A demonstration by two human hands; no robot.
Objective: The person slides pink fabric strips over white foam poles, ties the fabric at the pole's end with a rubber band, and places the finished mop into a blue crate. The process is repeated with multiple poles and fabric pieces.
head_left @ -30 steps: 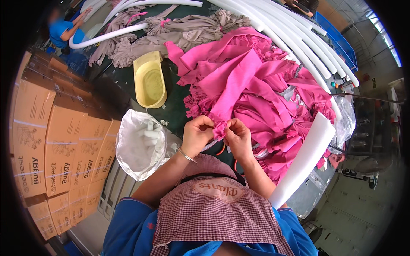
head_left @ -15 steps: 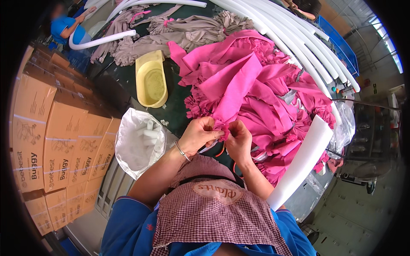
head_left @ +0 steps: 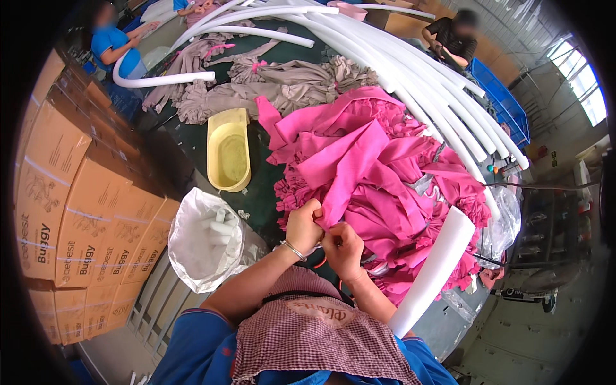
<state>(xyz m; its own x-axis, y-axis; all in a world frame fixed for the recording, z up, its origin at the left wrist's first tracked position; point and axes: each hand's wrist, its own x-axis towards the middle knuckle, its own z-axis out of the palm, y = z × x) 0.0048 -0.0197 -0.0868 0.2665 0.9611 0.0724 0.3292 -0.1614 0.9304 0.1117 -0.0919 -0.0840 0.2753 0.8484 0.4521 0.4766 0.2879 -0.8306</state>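
A pink fabric strip (head_left: 343, 189) runs down from a large heap of pink fabric (head_left: 391, 205) toward my body. My left hand (head_left: 304, 226) is closed on the strip's near end, with a metal bangle on the wrist. Just to its right and slightly nearer me, my right hand (head_left: 343, 250) pinches at the edge of the same end with curled fingers. Both hands are almost touching. The bit of cloth between the fingertips is mostly hidden.
A white bag (head_left: 205, 247) holding short white foam pieces stands left, with a yellow tub (head_left: 229, 157) beyond it. A white foam tube (head_left: 436, 269) leans at right. Long foam tubes (head_left: 410, 90) and grey-brown fabric (head_left: 276, 90) lie farther back. Cardboard boxes (head_left: 96, 224) are stacked left.
The view has tilted up, showing more of the far side and people there. My right hand has shifted slightly down from my left, its fingers more curled; the gathered pink end shows less.
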